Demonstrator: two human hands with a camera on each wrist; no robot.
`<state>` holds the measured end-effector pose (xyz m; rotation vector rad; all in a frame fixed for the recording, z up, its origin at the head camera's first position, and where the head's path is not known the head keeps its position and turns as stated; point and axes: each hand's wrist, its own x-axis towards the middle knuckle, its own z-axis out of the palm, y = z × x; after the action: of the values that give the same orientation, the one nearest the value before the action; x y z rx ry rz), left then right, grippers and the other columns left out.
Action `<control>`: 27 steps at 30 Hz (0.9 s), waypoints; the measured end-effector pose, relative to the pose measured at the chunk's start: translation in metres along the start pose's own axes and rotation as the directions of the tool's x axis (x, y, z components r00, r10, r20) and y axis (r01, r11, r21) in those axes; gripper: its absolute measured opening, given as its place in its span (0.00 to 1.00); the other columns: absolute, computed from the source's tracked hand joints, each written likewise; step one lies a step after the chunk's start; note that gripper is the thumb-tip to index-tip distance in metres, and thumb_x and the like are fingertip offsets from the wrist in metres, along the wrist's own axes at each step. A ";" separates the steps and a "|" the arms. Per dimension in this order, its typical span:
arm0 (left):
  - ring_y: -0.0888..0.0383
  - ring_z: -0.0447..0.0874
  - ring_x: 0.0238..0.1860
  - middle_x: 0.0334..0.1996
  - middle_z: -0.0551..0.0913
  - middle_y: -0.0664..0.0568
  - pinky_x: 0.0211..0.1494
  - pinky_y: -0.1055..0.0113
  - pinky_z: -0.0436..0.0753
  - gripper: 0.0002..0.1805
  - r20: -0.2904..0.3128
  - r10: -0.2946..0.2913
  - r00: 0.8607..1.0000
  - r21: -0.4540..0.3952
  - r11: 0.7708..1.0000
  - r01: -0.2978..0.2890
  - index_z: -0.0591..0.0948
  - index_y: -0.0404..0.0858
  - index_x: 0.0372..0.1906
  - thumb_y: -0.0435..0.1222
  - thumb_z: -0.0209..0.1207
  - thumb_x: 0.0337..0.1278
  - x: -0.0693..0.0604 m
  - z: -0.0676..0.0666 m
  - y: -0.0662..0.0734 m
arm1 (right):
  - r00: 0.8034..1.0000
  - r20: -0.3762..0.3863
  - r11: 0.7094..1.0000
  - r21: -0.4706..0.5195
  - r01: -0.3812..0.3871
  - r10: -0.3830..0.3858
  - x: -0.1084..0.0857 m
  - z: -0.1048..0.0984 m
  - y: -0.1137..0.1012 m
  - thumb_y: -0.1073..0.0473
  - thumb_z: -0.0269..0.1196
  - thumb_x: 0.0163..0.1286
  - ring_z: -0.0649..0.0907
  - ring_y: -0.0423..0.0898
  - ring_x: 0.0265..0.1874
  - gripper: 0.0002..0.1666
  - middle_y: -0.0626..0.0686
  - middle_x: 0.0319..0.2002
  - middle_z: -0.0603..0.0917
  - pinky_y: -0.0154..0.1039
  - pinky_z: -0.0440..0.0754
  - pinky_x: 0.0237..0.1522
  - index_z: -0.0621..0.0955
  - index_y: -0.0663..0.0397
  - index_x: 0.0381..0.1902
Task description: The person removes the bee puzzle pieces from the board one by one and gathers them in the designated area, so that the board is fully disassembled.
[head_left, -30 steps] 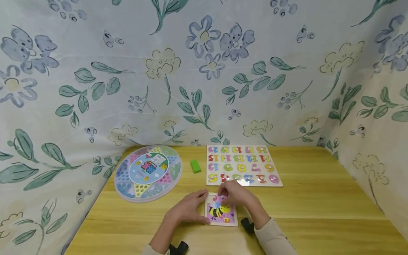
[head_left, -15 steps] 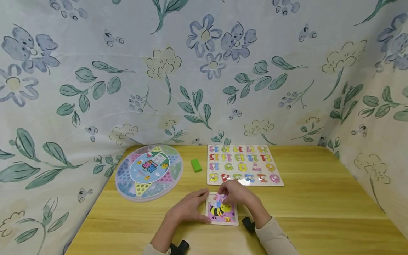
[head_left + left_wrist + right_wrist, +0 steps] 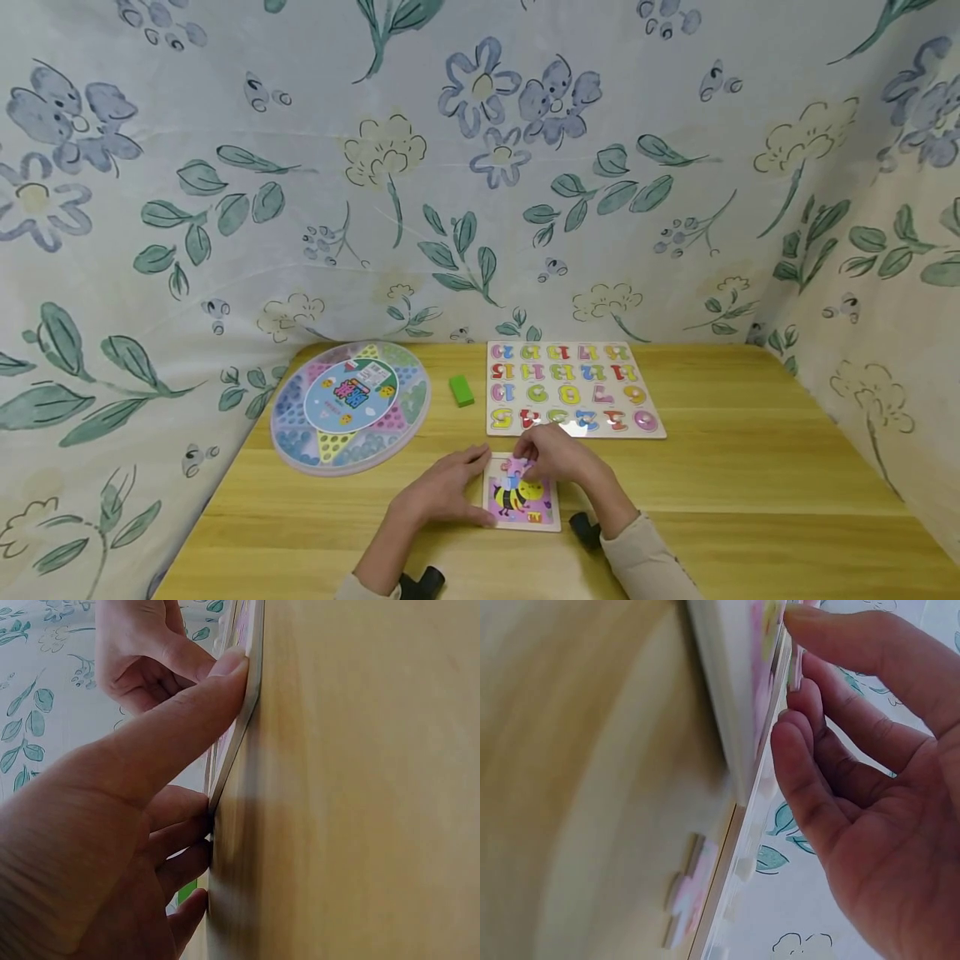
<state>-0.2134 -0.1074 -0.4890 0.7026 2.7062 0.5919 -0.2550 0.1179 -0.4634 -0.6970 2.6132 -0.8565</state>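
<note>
Right grip [image 3: 558, 457] pinches a thin, pinkish jigsaw piece [image 3: 796, 671] over the pale-framed square bee puzzle [image 3: 512, 499] on the wood-grain desk [image 3: 750, 450]; left grip [image 3: 441, 492] holds the puzzle's edges. Both barely budged from a second ago.

head: above, forward-down, farther | both wrist views: close, low, facing cloth [image 3: 52, 712] | shared: puzzle board [image 3: 517, 498]

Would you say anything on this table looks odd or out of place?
Two things: the number board reads upside down from the near side, and a loose puzzle piece lies on the table, outside the bee puzzle. I see nothing spilled.
</note>
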 end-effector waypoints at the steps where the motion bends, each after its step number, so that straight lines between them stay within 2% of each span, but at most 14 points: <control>1: 0.50 0.57 0.76 0.77 0.57 0.54 0.77 0.53 0.62 0.57 -0.001 0.001 1.000 0.001 1.000 -0.001 0.60 0.43 0.75 0.65 0.68 0.41 0.000 0.000 0.000 | 1.000 -0.002 1.000 0.003 0.001 -0.001 -0.001 0.000 0.000 0.69 0.73 0.52 0.78 0.42 0.31 0.12 0.48 0.30 0.82 0.35 0.79 0.35 0.84 0.56 0.36; 10: 0.49 0.58 0.76 0.76 0.58 0.53 0.77 0.53 0.62 0.57 -0.013 0.021 1.000 0.025 0.999 -0.020 0.61 0.42 0.75 0.64 0.68 0.41 0.000 0.000 0.002 | 1.000 -0.011 1.000 0.022 0.008 -0.008 -0.008 -0.004 0.002 0.69 0.73 0.51 0.79 0.42 0.32 0.13 0.48 0.31 0.83 0.34 0.80 0.36 0.84 0.56 0.36; 14: 0.49 0.58 0.75 0.76 0.58 0.53 0.77 0.53 0.62 0.57 -0.015 0.021 1.000 0.023 1.000 -0.021 0.61 0.42 0.75 0.65 0.68 0.40 0.000 0.000 0.002 | 0.999 -0.032 1.000 0.000 0.024 -0.024 -0.011 -0.007 0.003 0.68 0.74 0.50 0.79 0.42 0.31 0.13 0.47 0.31 0.83 0.33 0.79 0.35 0.85 0.56 0.35; 21: 0.50 0.58 0.76 0.77 0.58 0.53 0.76 0.52 0.62 0.57 -0.010 0.012 1.000 0.019 1.000 -0.012 0.61 0.42 0.75 0.65 0.68 0.40 0.000 0.000 0.001 | 0.998 -0.052 0.999 0.004 -0.033 0.033 -0.020 -0.011 0.007 0.68 0.74 0.50 0.76 0.43 0.32 0.14 0.47 0.31 0.82 0.35 0.77 0.35 0.84 0.55 0.35; 27: 0.49 0.57 0.76 0.77 0.58 0.53 0.77 0.52 0.62 0.57 -0.004 0.012 1.000 0.009 1.000 -0.012 0.61 0.42 0.75 0.65 0.68 0.40 -0.001 0.000 0.001 | 0.998 -0.062 0.999 -0.011 -0.031 0.030 -0.028 -0.013 0.014 0.67 0.74 0.50 0.77 0.43 0.32 0.14 0.47 0.32 0.82 0.34 0.77 0.34 0.84 0.55 0.35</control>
<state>-0.2123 -0.1069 -0.4885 0.7208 2.7121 0.5852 -0.2423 0.1490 -0.4579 -0.6417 2.6781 -0.8675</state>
